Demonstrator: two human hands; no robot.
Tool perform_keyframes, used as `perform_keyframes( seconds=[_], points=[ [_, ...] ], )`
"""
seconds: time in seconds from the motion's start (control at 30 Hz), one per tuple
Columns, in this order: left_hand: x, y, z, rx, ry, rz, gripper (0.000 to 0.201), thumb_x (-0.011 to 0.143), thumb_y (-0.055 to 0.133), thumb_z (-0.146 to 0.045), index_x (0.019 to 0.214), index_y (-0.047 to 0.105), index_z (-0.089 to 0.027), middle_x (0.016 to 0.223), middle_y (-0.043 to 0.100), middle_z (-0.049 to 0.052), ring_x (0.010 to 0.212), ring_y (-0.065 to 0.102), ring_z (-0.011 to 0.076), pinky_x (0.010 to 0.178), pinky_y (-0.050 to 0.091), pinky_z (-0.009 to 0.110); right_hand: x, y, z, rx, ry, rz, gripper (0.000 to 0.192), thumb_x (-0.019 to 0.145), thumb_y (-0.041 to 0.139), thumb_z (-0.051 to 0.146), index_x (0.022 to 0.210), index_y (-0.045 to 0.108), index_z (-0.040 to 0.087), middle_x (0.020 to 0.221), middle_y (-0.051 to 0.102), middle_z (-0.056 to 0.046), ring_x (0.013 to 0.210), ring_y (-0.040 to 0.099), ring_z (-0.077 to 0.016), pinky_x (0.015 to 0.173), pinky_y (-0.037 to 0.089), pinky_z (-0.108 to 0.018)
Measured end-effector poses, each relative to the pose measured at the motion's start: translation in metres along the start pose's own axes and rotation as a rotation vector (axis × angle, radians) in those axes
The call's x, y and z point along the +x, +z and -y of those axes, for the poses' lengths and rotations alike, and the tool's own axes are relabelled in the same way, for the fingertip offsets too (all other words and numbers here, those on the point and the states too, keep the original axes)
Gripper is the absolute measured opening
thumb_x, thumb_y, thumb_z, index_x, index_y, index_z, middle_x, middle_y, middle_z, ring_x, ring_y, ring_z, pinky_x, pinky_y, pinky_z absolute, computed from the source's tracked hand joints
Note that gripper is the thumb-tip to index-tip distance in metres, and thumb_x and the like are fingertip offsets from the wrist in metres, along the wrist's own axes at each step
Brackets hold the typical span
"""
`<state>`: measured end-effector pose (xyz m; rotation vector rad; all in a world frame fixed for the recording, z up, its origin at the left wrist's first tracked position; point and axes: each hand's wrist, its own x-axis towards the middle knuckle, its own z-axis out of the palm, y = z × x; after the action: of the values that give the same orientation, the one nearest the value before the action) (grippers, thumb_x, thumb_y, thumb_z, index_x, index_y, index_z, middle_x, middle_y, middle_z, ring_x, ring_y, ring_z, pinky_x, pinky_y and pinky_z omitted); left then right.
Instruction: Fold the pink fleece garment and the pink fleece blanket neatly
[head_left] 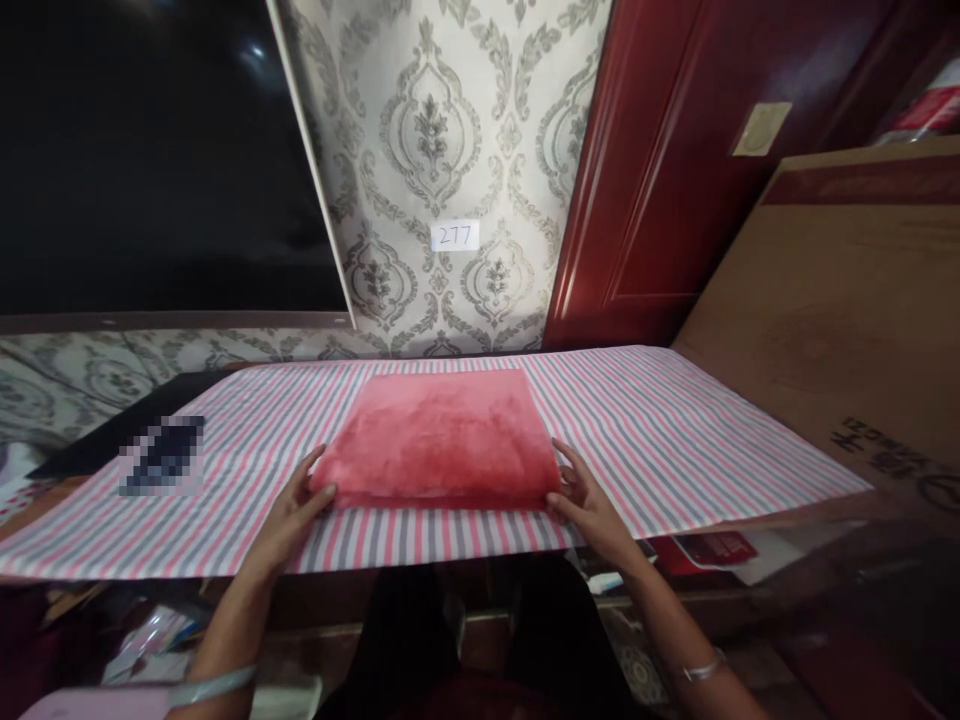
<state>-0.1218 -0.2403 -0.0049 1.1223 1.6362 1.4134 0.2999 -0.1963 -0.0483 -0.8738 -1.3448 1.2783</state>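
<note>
A red, plush-looking towel (442, 435) lies folded into a flat rectangle on a striped cloth (660, 440). The towel's nap looks darker toward its near edge, where the folded layers show. At its near left corner is my left hand (298, 505), thumb over the edge and fingers along the side. My right hand (589, 500) grips the near right corner in the same way, with a ring on one finger. Parts of the fingers are hidden by the towel.
A blurred-out dark object (163, 455) rests on the cloth at left. Behind stands a large black screen (157, 160). A big cardboard box (840, 300) borders the right side, near a red door (660, 150). A paper marked 277 (455, 235) is on the wall.
</note>
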Motion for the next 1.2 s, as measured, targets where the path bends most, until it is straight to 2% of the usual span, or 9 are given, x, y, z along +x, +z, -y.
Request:
perform_keyframes(
  seconds=[0.1,0.27,0.4,0.6,0.7,0.8,0.9,1.07,1.2],
  points=[
    [0.002,-0.001,0.002,0.016,0.000,0.002,0.088,0.047,0.086,-0.060,0.122,0.064,-0.020,0.088,0.070,0.003,0.070,0.060,0.0178,0.062,0.049,0.027,-0.002,0.005,0.004,-0.048,-0.010,-0.045,0.067,0.079,0.073,0.044,0.138,0.048,0.028,0.093,0.060,-0.002,0.060,0.055,-0.0115,0.051,0.043,-0.025],
    [0.008,0.001,0.008,-0.006,-0.008,-0.012,0.072,0.048,0.086,-0.059,0.104,0.068,-0.019,0.076,0.068,0.000,0.067,0.060,0.0180,0.060,0.049,0.027,0.009,-0.001,0.000,0.078,0.096,-0.175,0.049,0.079,0.066,0.055,0.114,0.058,0.023,0.067,0.057,0.004,0.048,0.052,-0.0116,0.044,0.037,-0.024],
    [0.013,-0.004,0.016,-0.084,-0.030,0.032,0.052,0.047,0.089,-0.048,0.088,0.070,-0.021,0.070,0.066,-0.002,0.067,0.061,0.0170,0.063,0.051,0.026,0.021,-0.010,-0.002,-0.017,0.184,-0.056,0.032,0.072,0.069,0.045,0.088,0.066,0.018,0.056,0.055,0.004,0.045,0.046,-0.0094,0.045,0.032,-0.023],
    [0.017,-0.006,0.019,-0.114,-0.089,0.006,0.049,0.044,0.089,-0.041,0.084,0.070,-0.020,0.070,0.067,-0.002,0.065,0.060,0.0162,0.062,0.052,0.026,0.048,-0.016,0.006,-0.125,0.103,0.081,0.019,0.070,0.062,0.037,0.068,0.063,0.019,0.054,0.055,0.004,0.046,0.042,-0.0084,0.048,0.031,-0.023],
    [0.015,-0.003,0.015,-0.061,-0.084,-0.005,0.049,0.045,0.086,-0.044,0.083,0.069,-0.020,0.072,0.069,-0.001,0.067,0.061,0.0174,0.064,0.052,0.027,0.068,-0.013,0.007,-0.137,0.065,0.077,0.017,0.067,0.063,0.036,0.069,0.065,0.019,0.059,0.061,0.002,0.052,0.050,-0.0122,0.053,0.039,-0.025],
    [0.012,-0.001,0.013,-0.012,-0.078,-0.035,0.051,0.044,0.084,-0.046,0.084,0.068,-0.020,0.072,0.070,-0.001,0.065,0.061,0.0175,0.062,0.051,0.026,0.086,-0.006,0.005,-0.160,0.000,0.038,0.019,0.064,0.067,0.033,0.077,0.068,0.020,0.075,0.070,-0.001,0.068,0.060,-0.0179,0.067,0.048,-0.030],
    [0.010,-0.001,0.015,0.007,-0.066,-0.077,0.050,0.045,0.083,-0.048,0.084,0.067,-0.021,0.071,0.069,-0.002,0.066,0.061,0.0187,0.063,0.051,0.028,0.100,0.001,0.001,-0.198,-0.045,-0.019,0.027,0.060,0.072,0.030,0.085,0.069,0.021,0.088,0.073,-0.003,0.081,0.063,-0.0217,0.078,0.049,-0.033],
    [0.013,-0.003,0.016,-0.029,-0.079,-0.093,0.048,0.043,0.082,-0.049,0.080,0.068,-0.022,0.073,0.069,0.000,0.068,0.062,0.0205,0.064,0.052,0.030,0.116,0.005,-0.011,-0.284,-0.003,-0.130,0.037,0.063,0.074,0.031,0.097,0.068,0.020,0.078,0.072,-0.003,0.072,0.063,-0.0217,0.066,0.047,-0.030],
    [0.020,-0.003,0.015,-0.075,-0.105,-0.065,0.054,0.049,0.079,-0.061,0.082,0.069,-0.020,0.074,0.069,0.001,0.065,0.060,0.0200,0.060,0.052,0.032,0.123,0.006,-0.014,-0.347,0.022,-0.195,0.033,0.064,0.074,0.030,0.096,0.065,0.023,0.073,0.069,0.000,0.068,0.061,-0.0196,0.060,0.041,-0.027]
  ],
)
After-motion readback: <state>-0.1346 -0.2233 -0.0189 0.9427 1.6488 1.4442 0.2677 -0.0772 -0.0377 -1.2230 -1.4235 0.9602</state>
